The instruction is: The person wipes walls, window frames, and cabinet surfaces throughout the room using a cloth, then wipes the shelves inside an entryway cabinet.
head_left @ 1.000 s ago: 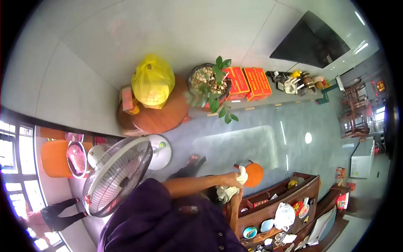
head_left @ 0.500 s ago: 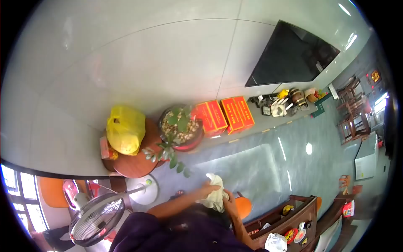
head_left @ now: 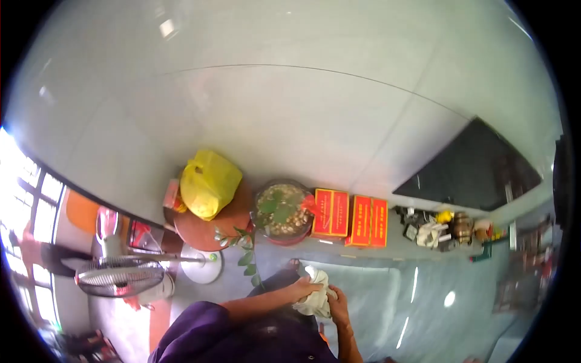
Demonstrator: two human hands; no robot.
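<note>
- My left hand [head_left: 301,290] has its fingers curled in over the cloth [head_left: 315,302], closed on one side of it.
- My right hand [head_left: 339,306] has the other side, fingers bent and drawn in against the fabric; the tips look pressed on it, though they are too small and soft here for me to be sure.
- The pale cloth is bunched between my two hands, held in front of my body and above the grey floor [head_left: 357,290].
- What has just changed is mostly my view: the cabinet on my right has dropped out of it, while both hands have kept the cloth. I take that as a turn of my head, with the handling of the cloth carrying on.
- Ahead, along the wall [head_left: 290,121], the yellow bag [head_left: 209,184] sits on the round table [head_left: 206,237], beside the potted plant [head_left: 281,212] (one stem droops well past the rim).
- Two red boxes [head_left: 330,213] stand next to the pot, with the dark screen [head_left: 475,166] further right.
- The fan [head_left: 120,278] is off to my left.
</note>
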